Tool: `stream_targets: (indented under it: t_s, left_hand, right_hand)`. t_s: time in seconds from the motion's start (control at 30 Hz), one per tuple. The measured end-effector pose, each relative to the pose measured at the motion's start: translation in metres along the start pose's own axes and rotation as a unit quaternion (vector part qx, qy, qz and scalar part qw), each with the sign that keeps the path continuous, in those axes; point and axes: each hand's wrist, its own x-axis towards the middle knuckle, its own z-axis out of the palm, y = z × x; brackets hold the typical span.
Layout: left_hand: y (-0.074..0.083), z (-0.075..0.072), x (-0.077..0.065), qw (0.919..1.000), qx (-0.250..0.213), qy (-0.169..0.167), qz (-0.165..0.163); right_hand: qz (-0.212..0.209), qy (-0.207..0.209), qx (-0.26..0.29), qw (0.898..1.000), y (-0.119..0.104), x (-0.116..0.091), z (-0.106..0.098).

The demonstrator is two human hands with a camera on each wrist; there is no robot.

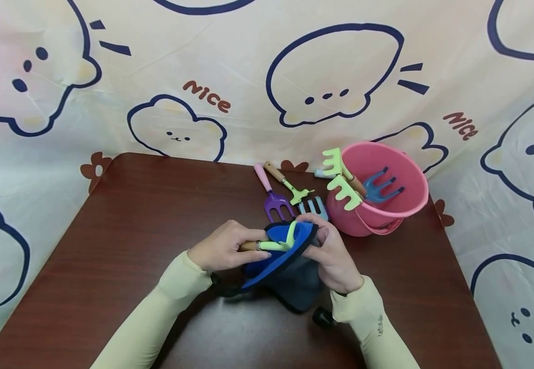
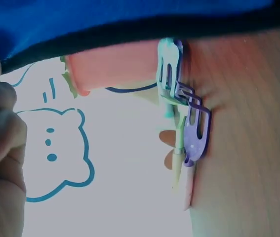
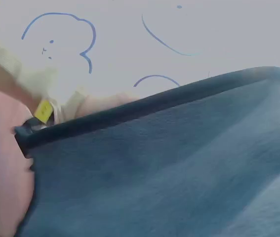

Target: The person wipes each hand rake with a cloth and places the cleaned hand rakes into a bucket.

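Observation:
My left hand (image 1: 228,247) pinches the wooden handle of a small light green garden tool (image 1: 271,246), its green head lying across the mouth of a fabric pouch (image 1: 296,279). Dark grey outside and bright blue inside, the pouch has a black-bound edge. With thumb and fingers, my right hand (image 1: 336,256) grips the pouch's rim and spreads it. The pouch's grey side (image 3: 144,173) fills much of the right wrist view. Blue lining (image 2: 90,27) crosses the top of the left wrist view, where curled fingers (image 2: 1,118) show at the left edge.
Behind the pouch lie a purple hand fork (image 1: 278,205), a green-headed tool (image 1: 298,195) with wooden handle and a light blue fork (image 1: 314,206). A pink bucket (image 1: 364,225) stands at the back right, with green rakes (image 1: 344,193) and a blue rake (image 1: 380,188) in it.

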Motion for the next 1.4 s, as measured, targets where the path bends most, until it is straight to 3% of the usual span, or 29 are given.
stream_targets:
  t_s: [0.17, 0.33, 0.43, 0.5, 0.63, 0.7, 0.8, 0.87, 0.93, 1.0, 1.07, 1.17, 1.27, 1.33, 1.4]
  left_hand:
    - [-0.003, 0.001, 0.001, 0.9996, -0.007, -0.008, 0.025]
    - [-0.002, -0.004, -0.002, 0.9992, 0.029, -0.006, 0.026]
    - [0.002, -0.009, -0.004, 0.9976, 0.060, -0.001, 0.036]
    - [0.003, -0.010, -0.003, 0.9950, 0.083, -0.008, 0.055]
    - [0.004, -0.008, -0.002, 0.9865, 0.129, -0.015, 0.100]
    - [0.003, -0.009, -0.003, 0.9850, 0.143, 0.010, 0.097]
    - [0.001, -0.014, -0.007, 0.9830, 0.149, 0.083, 0.067]
    - [-0.001, -0.017, -0.008, 0.9774, 0.155, 0.133, 0.052]
    - [-0.001, -0.018, -0.009, 0.9669, 0.178, 0.176, 0.050]
    - [-0.001, -0.015, -0.007, 0.9494, 0.220, 0.218, 0.053]
    - [0.003, -0.010, -0.004, 0.9222, 0.286, 0.255, 0.055]
    - [0.011, 0.000, 0.000, 0.8683, 0.388, 0.300, 0.071]
    - [0.020, 0.013, 0.004, 0.8109, 0.467, 0.338, 0.102]
    - [0.024, 0.021, 0.007, 0.7774, 0.502, 0.360, 0.120]
    - [0.027, 0.029, 0.009, 0.7521, 0.528, 0.373, 0.128]
  right_hand:
    - [-0.002, 0.029, 0.043, 0.999, 0.002, 0.000, 0.006]
    - [-0.006, 0.048, 0.134, 0.990, 0.007, -0.001, 0.019]
    - [0.016, 0.089, 0.149, 0.985, 0.009, -0.002, 0.024]
    - [0.026, 0.138, 0.142, 0.980, 0.008, -0.001, 0.024]
    - [-0.006, 0.202, 0.144, 0.969, 0.003, 0.002, 0.017]
    - [-0.060, 0.207, 0.121, 0.969, 0.000, 0.002, 0.015]
    - [-0.138, 0.220, 0.042, 0.965, -0.003, 0.000, 0.018]
    - [-0.187, 0.244, -0.025, 0.951, -0.004, -0.002, 0.021]
    - [-0.216, 0.261, -0.085, 0.937, -0.002, -0.003, 0.024]
    - [-0.236, 0.261, -0.139, 0.926, 0.002, -0.005, 0.028]
    - [-0.242, 0.250, -0.192, 0.917, 0.007, -0.007, 0.031]
    - [-0.247, 0.247, -0.251, 0.903, 0.014, -0.005, 0.035]
    - [-0.251, 0.284, -0.298, 0.876, 0.016, -0.001, 0.034]
    - [-0.254, 0.318, -0.317, 0.857, 0.017, 0.002, 0.031]
    - [-0.257, 0.344, -0.337, 0.838, 0.017, 0.005, 0.027]
